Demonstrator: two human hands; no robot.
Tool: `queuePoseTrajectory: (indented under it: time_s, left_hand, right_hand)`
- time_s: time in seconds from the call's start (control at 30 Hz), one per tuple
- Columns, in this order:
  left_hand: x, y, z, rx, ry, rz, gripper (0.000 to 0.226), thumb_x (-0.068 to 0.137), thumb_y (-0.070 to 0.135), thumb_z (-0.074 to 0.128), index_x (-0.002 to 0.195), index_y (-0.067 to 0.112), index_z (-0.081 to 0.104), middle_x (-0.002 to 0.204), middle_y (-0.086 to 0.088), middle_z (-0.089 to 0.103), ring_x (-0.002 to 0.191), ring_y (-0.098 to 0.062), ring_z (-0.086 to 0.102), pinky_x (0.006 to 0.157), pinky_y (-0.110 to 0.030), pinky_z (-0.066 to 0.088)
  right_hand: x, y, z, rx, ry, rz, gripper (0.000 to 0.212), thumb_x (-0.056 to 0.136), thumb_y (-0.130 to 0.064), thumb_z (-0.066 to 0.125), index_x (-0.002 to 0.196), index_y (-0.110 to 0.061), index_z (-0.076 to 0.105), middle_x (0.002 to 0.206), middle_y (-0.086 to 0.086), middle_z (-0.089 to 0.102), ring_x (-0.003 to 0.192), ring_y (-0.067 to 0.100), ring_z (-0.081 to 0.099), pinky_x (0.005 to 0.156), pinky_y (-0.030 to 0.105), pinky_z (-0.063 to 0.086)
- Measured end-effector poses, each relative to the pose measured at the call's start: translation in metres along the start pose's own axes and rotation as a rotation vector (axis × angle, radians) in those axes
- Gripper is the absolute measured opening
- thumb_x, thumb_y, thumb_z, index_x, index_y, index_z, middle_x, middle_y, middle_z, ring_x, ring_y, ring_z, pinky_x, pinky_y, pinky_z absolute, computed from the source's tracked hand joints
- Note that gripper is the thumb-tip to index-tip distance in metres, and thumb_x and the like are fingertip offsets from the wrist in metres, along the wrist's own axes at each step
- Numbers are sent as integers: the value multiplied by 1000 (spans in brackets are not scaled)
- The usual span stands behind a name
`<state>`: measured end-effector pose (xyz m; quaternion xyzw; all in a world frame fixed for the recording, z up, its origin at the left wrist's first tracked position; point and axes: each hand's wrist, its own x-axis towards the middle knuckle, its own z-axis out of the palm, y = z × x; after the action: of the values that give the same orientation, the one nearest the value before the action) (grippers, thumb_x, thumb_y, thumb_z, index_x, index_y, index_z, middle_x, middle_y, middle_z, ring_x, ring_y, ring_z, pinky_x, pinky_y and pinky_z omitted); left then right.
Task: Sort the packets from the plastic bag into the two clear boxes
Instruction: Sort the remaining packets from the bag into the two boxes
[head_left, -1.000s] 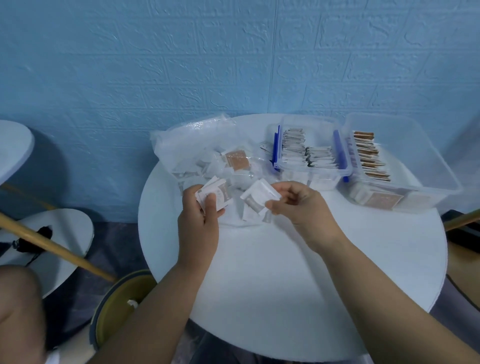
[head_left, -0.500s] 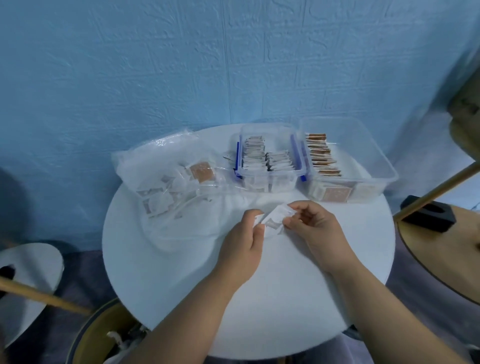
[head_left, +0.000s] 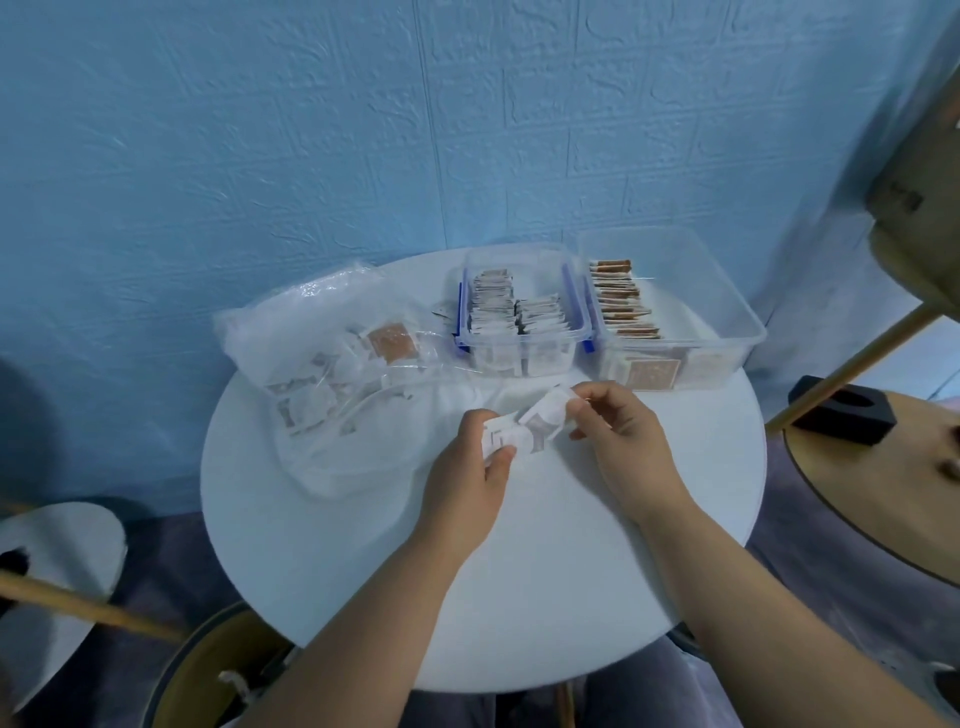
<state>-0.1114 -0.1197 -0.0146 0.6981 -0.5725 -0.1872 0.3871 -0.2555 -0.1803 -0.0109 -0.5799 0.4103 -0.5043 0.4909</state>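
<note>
On the round white table (head_left: 519, 597) lies a crumpled clear plastic bag (head_left: 332, 343) with several white and brown packets inside. Behind the hands stand two clear boxes: a small one with blue clips (head_left: 522, 343) full of upright grey-white packets, and a larger one (head_left: 727, 306) with a row of brown-edged packets. My left hand (head_left: 467, 488) grips a small stack of white packets (head_left: 501, 434). My right hand (head_left: 623, 447) pinches one white packet (head_left: 548, 410) at its top corner, just in front of the boxes.
A blue textured wall stands behind the table. At the right are a round wooden table (head_left: 883, 467) with a black block (head_left: 841, 410) and a slanted wooden pole (head_left: 852, 364). A bin (head_left: 208, 670) and another white stool (head_left: 57, 561) sit low at the left.
Both hands have moved right from the bag's mouth to in front of the boxes, carrying the packets. The camera view has swung to the right too.
</note>
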Motion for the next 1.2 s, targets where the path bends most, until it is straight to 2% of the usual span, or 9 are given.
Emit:
queuePoseTrajectory:
  time_s: [0.2, 0.4, 0.57, 0.7, 0.77, 0.83, 0.93, 1.07, 1.2]
  left_hand:
    - [0, -1, -1, 4, 24, -33, 29, 96, 18, 45, 125, 14, 41, 103, -10, 62, 89, -30, 56, 64, -26, 32]
    - [-1, -1, -1, 15, -36, -21, 26, 97, 16, 39, 122, 15, 40, 77, 1, 50, 70, -21, 45, 61, -29, 31]
    - [-2, 2, -1, 21, -90, 47, 34, 92, 19, 49, 124, 13, 41, 107, -4, 58, 93, -23, 54, 77, -30, 41]
    - [-1, -3, 0, 26, -96, 77, 36, 92, 20, 54, 124, 13, 41, 110, -4, 60, 95, -22, 57, 79, -29, 44]
    - [0, -6, 1, -12, -84, 73, 29, 92, 19, 54, 119, 16, 43, 105, -1, 60, 88, -18, 57, 72, -20, 43]
    - [0, -7, 1, -37, -64, 80, 24, 91, 17, 56, 109, 21, 42, 98, 3, 58, 78, -13, 53, 62, -10, 37]
    - [2, -8, 3, -43, -38, 84, 25, 89, 21, 60, 107, 22, 43, 100, 3, 59, 84, -15, 56, 66, -13, 39]
    - [5, -11, 7, 72, 11, 111, 46, 89, 24, 58, 132, 15, 42, 118, -2, 59, 107, -19, 53, 89, -28, 42]
    - [7, -14, 9, 198, 4, 154, 51, 93, 22, 50, 141, 16, 34, 123, -4, 57, 112, -21, 49, 94, -29, 39]
  right_hand:
    - [-4, -1, 0, -36, -37, -29, 22, 89, -1, 56, 81, -20, 62, 76, -9, 63, 63, 3, 51, 63, 15, 43]
    - [-7, 4, 7, -300, -78, -194, 36, 80, 1, 66, 78, -35, 62, 78, -9, 60, 66, 5, 50, 62, 16, 42]
    - [-7, 7, 7, -312, -131, -173, 33, 78, -7, 72, 96, -30, 59, 73, -9, 55, 67, 5, 53, 63, 16, 45]
    - [-5, 7, 7, -437, -187, -226, 46, 76, -14, 76, 117, -21, 57, 91, -9, 52, 72, 8, 53, 67, 17, 47]
    - [-5, 7, 7, -457, -239, -299, 41, 73, -16, 78, 110, -21, 61, 99, -9, 53, 69, 9, 52, 64, 13, 44]
    - [-6, 5, 7, -426, -267, -268, 30, 75, -15, 77, 99, -25, 62, 92, -10, 58, 67, 8, 51, 63, 12, 41]
    - [-7, 4, 7, -426, -247, -211, 23, 79, -10, 73, 92, -24, 62, 77, -18, 57, 68, 3, 52, 64, 10, 40]
    - [-5, 4, 7, -484, -238, -192, 29, 85, -10, 65, 112, -17, 58, 78, -22, 51, 67, -1, 50, 66, 8, 39]
    - [-4, 5, 10, -633, -317, -231, 50, 91, -14, 55, 138, -16, 37, 90, -16, 43, 73, 3, 40, 68, 3, 33]
